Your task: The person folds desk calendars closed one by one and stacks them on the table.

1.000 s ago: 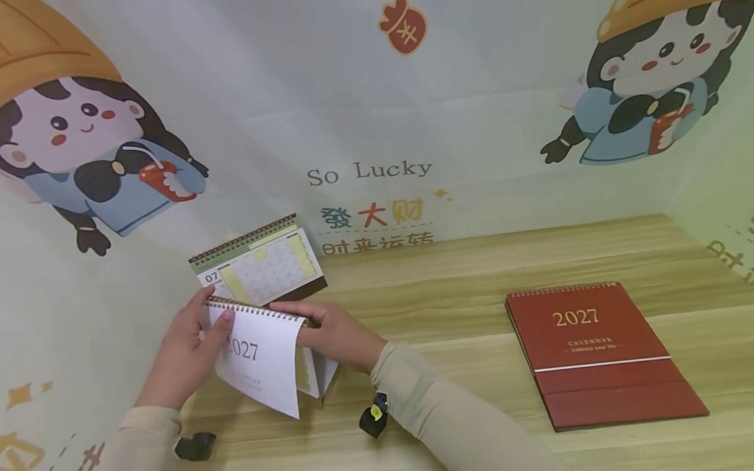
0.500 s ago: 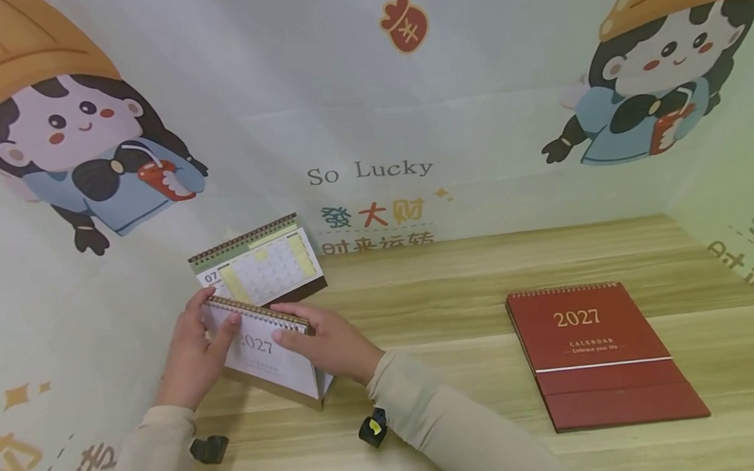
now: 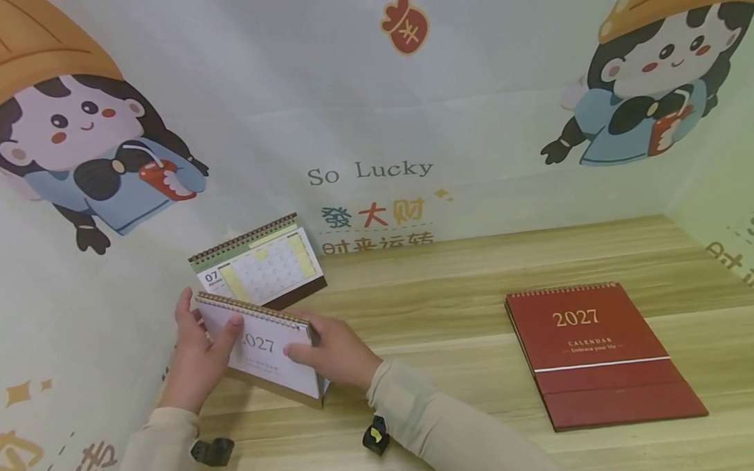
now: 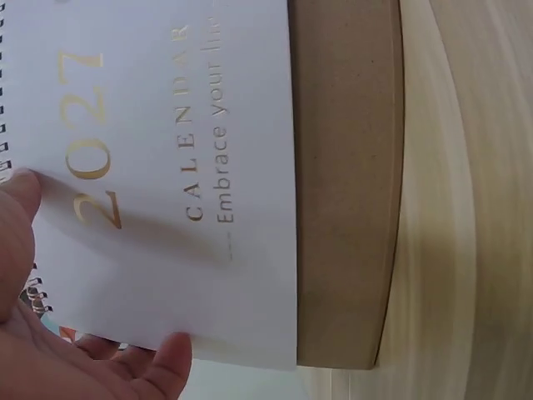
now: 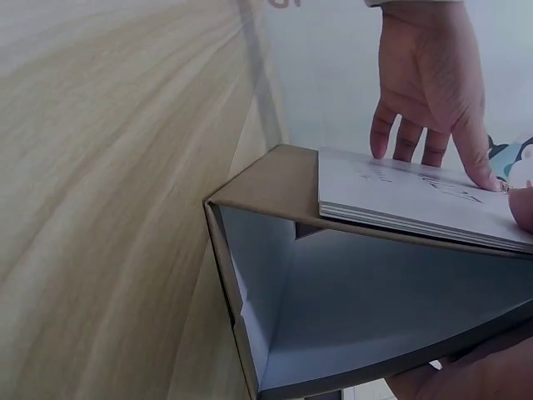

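A white desk calendar [image 3: 256,354] with "2027" on its cover stands like a tent on a brown card base, between both hands in the head view. My left hand [image 3: 198,356] holds its left side, the thumb on the cover near the spiral binding and the other fingers at the side edge. On the right end, my right hand [image 3: 340,351] grips it with the thumb on the cover; its other fingers go behind and are mostly hidden. The right wrist view looks into the hollow stand [image 5: 358,292] under the pages.
Just behind stands another desk calendar [image 3: 266,263], showing a "07" page. A red 2027 calendar [image 3: 606,359] lies at the right of the wooden table [image 3: 442,309]. A printed cloth backdrop [image 3: 373,111] rises at the back and sides.
The white cover, lifted away from the stand a second ago, now lies flat against it. My right thumb has come onto the front. The left index finger has moved off the top edge.
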Demonstrator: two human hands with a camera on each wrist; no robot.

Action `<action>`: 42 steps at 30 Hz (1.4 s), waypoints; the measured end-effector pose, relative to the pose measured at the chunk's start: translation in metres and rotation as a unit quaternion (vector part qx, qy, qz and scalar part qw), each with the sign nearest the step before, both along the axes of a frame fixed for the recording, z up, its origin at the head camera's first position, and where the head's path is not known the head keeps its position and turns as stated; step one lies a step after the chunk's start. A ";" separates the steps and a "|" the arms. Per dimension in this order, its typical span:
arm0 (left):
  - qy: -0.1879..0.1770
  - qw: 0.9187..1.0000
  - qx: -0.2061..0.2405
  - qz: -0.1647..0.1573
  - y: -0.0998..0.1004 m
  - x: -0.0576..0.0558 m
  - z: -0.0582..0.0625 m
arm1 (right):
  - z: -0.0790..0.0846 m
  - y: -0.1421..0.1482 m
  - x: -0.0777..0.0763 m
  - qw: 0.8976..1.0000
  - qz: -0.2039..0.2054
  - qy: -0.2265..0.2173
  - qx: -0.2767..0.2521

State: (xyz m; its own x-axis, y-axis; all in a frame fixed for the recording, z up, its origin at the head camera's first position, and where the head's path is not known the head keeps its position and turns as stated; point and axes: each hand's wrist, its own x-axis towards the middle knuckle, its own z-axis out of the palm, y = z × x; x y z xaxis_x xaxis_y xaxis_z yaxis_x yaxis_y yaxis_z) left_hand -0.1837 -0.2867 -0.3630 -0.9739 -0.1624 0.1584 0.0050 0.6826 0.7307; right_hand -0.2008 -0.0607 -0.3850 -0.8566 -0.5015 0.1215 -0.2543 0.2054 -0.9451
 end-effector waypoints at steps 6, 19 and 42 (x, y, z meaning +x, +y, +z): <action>-0.060 0.998 0.028 -0.003 -0.006 -0.001 -0.005 | -0.001 0.000 0.000 1.000 -0.007 -0.001 0.012; -0.043 0.998 0.048 0.013 -0.012 0.003 -0.005 | 0.010 0.000 0.002 1.000 -0.025 -0.013 0.012; 0.065 0.996 0.060 0.018 -0.002 0.004 0.002 | 0.035 0.023 -0.006 0.996 -0.050 -0.022 -0.075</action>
